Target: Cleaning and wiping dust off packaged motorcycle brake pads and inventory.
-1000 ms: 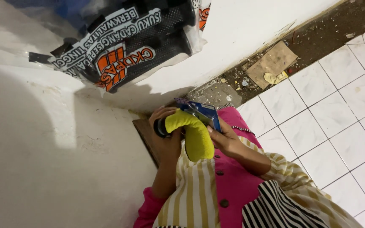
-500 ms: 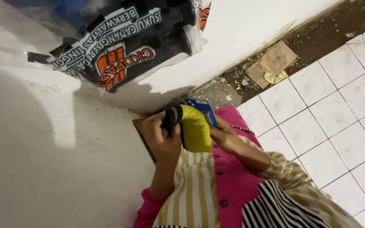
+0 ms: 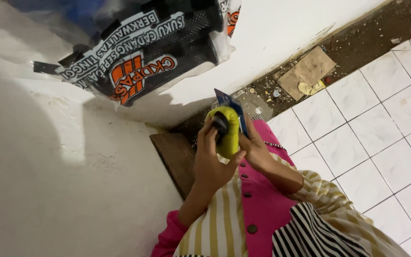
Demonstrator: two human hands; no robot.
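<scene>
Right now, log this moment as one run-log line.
left hand: grips yellow object | right hand: holds its other side with blue card | behind: black printed bag on white wall

My garment: pink button placket (image 3: 258, 209), cream-and-mustard striped sleeves (image 3: 324, 195), pink cuff (image 3: 167, 238), black-and-white striped panel (image 3: 310, 233).

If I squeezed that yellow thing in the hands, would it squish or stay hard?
Probably it would squish a little: the yellow thing looks rounded and padded, like soft cloth or foam. It seems light, since the left hand and right hand hold it up easily. The black part on it may be stiffer; I cannot tell.
</scene>
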